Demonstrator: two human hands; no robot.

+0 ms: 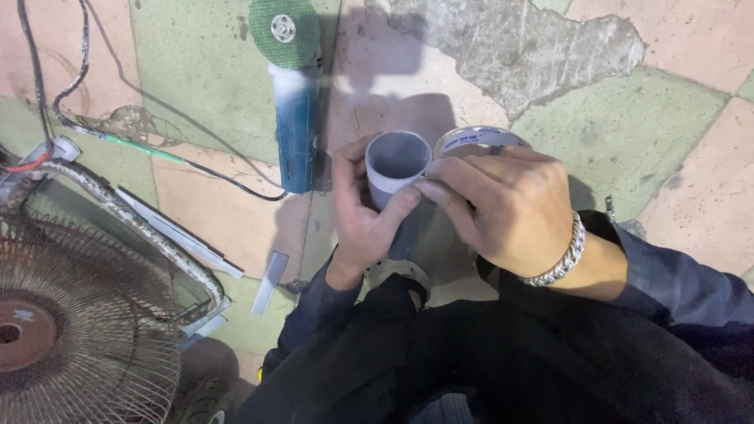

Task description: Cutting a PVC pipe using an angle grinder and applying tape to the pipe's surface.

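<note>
My left hand is wrapped around a short grey plastic pipe, which stands upright with its open end facing up. White tape circles the pipe's top rim. My right hand, with a silver chain bracelet at the wrist, holds a roll of white tape right beside the pipe; its fingertips press the tape end against the pipe's side, next to my left thumb. The lower part of the pipe is hidden behind my hands and dark clothing.
A blue angle grinder with a green disc lies on the tiled floor just left of the pipe, its black cord trailing left. A rusty fan guard sits at lower left. Flat metal strips lie near it.
</note>
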